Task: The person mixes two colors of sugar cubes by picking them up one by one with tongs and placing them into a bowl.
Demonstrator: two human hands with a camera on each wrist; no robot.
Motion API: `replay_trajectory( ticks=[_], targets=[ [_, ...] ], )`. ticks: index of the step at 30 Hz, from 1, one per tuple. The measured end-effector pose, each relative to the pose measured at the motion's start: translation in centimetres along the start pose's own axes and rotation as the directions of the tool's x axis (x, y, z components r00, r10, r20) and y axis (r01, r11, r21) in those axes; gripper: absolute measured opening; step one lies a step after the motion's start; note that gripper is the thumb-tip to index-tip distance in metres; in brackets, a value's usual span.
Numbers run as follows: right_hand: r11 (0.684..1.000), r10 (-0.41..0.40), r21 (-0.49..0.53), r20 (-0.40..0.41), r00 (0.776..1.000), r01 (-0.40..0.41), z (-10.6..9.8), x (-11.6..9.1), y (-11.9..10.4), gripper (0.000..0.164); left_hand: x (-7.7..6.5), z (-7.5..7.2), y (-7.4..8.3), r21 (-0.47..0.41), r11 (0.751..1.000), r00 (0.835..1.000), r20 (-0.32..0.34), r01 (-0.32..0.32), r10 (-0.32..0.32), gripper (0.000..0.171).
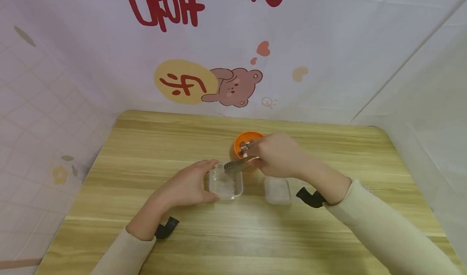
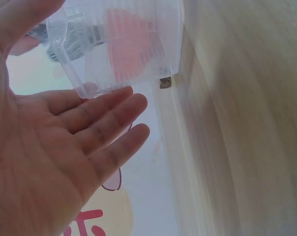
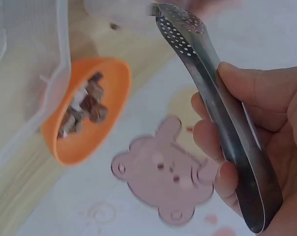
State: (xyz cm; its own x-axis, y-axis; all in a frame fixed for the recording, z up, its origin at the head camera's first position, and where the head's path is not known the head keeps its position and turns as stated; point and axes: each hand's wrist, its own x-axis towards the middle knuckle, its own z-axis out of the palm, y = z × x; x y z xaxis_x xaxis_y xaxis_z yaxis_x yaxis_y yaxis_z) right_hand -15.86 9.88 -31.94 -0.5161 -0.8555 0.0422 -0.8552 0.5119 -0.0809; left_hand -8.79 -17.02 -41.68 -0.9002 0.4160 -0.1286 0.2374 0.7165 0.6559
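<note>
My right hand (image 1: 279, 155) grips metal tongs (image 3: 215, 105) with perforated ends. The tips of the tongs are over a clear square plastic container (image 1: 225, 197), close together, and a small dark bit shows at them in the right wrist view. With thumb and fingertips at its rim, my left hand (image 1: 189, 184) holds the container's left side; the other fingers are extended in the left wrist view. Behind the container stands an orange bowl (image 3: 102, 135) with several small brown and whitish pieces (image 3: 92, 101) in it, partly hidden by my right hand in the head view.
Right of the container lies a translucent square plastic piece (image 1: 278, 190); whether box or lid I cannot tell. One small brown cube (image 2: 165, 82) sits on the wooden table (image 1: 233, 234) beside the container. A printed white cloth (image 1: 321, 31) hangs behind the table.
</note>
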Motion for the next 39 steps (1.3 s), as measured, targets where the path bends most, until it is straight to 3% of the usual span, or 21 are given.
replay_trajectory(
  ticks=[5, 9, 17, 21, 25, 32, 39],
  targets=[
    [0.990, 0.065, 0.131, -0.125, 0.990, -0.048, -0.7, -1.5, 2.0, 0.013, -0.1, 0.0, -0.1, -0.012, 1.000, 1.000, -0.001, 0.010, -0.010, 0.098],
    [0.979, 0.143, 0.170, -0.188, 0.972, -0.111, -0.7, -2.3, 3.9, 0.009, -0.1, 0.0, -0.1, -0.017, 1.000, 1.000, -0.002, 0.013, -0.013, 0.098],
    [0.935, 0.343, 0.159, -0.167, 0.925, -0.318, 0.1, -3.5, 6.7, 0.014, 0.0, 0.1, -0.2, -0.026, 0.999, 1.000, 0.000, 0.020, -0.020, 0.097],
    [0.917, 0.390, 0.152, -0.137, 0.911, -0.370, 0.2, -3.6, 7.1, 0.018, -0.1, 0.1, -0.3, -0.023, 1.000, 1.000, -0.001, 0.017, -0.017, 0.098],
    [0.931, 0.357, 0.138, -0.155, 0.921, -0.338, 0.3, -3.3, 6.7, 0.017, -0.1, 0.0, -0.3, -0.023, 1.000, 1.000, 0.000, 0.012, -0.012, 0.098],
    [0.976, 0.203, 0.117, -0.196, 0.959, -0.183, 1.3, -1.0, 4.8, 0.014, -0.2, 0.0, -0.5, -0.020, 1.000, 1.000, -0.006, -0.007, 0.007, 0.097],
    [0.997, 0.070, 0.052, -0.201, 0.977, -0.061, 2.9, 1.1, 2.6, 0.014, -0.1, 0.1, -0.4, -0.011, 1.000, 1.000, -0.007, 0.000, 0.000, 0.099]
  ],
)
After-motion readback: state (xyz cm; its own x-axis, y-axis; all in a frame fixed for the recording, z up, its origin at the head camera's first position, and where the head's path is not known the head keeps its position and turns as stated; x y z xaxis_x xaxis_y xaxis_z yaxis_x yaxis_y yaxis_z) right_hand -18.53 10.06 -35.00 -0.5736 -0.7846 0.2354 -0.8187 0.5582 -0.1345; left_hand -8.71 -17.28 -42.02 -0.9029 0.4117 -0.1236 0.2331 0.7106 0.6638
